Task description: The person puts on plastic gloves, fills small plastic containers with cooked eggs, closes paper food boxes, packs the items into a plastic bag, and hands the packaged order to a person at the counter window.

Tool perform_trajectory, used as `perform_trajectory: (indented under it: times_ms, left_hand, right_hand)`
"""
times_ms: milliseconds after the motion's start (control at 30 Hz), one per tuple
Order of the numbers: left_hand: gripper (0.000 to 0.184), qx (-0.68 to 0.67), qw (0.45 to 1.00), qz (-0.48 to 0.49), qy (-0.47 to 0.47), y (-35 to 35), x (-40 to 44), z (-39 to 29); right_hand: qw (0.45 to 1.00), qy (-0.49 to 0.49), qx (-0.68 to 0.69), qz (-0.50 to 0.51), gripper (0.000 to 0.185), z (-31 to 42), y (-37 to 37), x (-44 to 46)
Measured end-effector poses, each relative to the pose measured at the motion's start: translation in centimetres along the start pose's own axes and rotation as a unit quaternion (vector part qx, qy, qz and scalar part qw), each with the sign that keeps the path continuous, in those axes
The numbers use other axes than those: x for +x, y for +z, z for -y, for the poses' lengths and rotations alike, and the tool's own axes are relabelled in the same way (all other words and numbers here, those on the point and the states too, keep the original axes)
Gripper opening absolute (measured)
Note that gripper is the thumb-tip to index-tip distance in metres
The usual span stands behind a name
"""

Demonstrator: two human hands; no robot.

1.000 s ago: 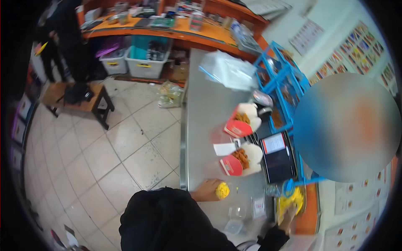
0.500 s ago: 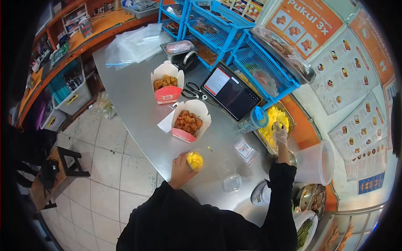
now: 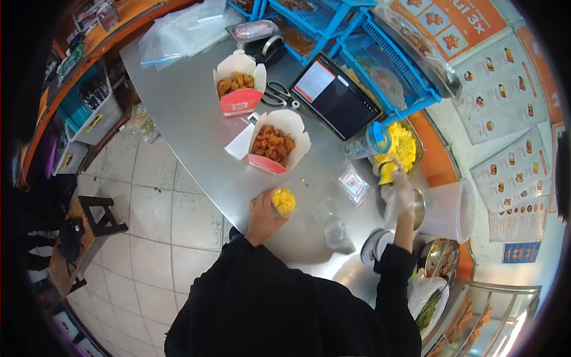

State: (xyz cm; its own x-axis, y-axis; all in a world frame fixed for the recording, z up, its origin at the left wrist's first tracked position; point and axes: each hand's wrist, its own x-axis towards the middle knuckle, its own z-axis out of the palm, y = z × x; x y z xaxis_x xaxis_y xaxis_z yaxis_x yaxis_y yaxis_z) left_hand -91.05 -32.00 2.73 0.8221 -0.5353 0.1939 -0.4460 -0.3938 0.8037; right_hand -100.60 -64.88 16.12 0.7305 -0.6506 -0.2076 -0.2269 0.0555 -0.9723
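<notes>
My left hand (image 3: 263, 216) is closed around a small clear cup (image 3: 284, 202) filled with yellow, crumbly food, held at the table's near edge. My right hand (image 3: 403, 189), in a clear plastic glove, grips a metal scoop (image 3: 386, 172) heaped with the same yellow food. This scoop is at the near end of a metal tray of yellow food (image 3: 401, 147); its handle is mostly hidden by the fingers. Beyond the cup stand two open red-and-white paper boxes, one with dark glazed chicken pieces (image 3: 273, 144), the other with lighter fried pieces (image 3: 233, 85).
Clear plastic containers (image 3: 333, 223) and a small printed packet (image 3: 354, 185) lie between my hands. Nearby are a tablet (image 3: 336, 95), scissors (image 3: 278, 95), a blue-lidded jar (image 3: 369, 141), a white tub (image 3: 447, 209) and blue racks (image 3: 386, 65).
My right hand has drawn back from the yellow food with a loaded scoop. The left hand still holds the cup. My view has shifted, moving the table contents upward.
</notes>
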Motion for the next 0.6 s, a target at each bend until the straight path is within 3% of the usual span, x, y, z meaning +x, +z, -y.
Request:
perform_trajectory:
  times_ms: [100, 133, 233, 600]
  left_hand:
    - [0.075, 0.008, 1.000, 0.006, 0.007, 0.1, 0.0, 0.0]
    - [0.075, 0.011, 1.000, 0.010, 0.008, 0.0, 0.0, 0.0]
    - [0.075, 0.014, 1.000, 0.011, 0.015, -0.1, 0.1, 0.0]
    - [0.074, 0.015, 0.999, 0.013, 0.037, 0.1, -0.3, 0.6]
  right_hand:
    - [0.958, -0.174, -0.222, 0.044, 0.040, -4.8, 3.2, -4.3]
    - [0.944, -0.157, -0.282, 0.070, 0.039, -3.9, 5.4, -6.3]
    - [0.806, -0.233, -0.537, 0.084, 0.040, -6.0, 8.5, -9.0]
    - [0.801, -0.346, -0.487, 0.042, 0.043, -6.5, 10.2, -11.6]
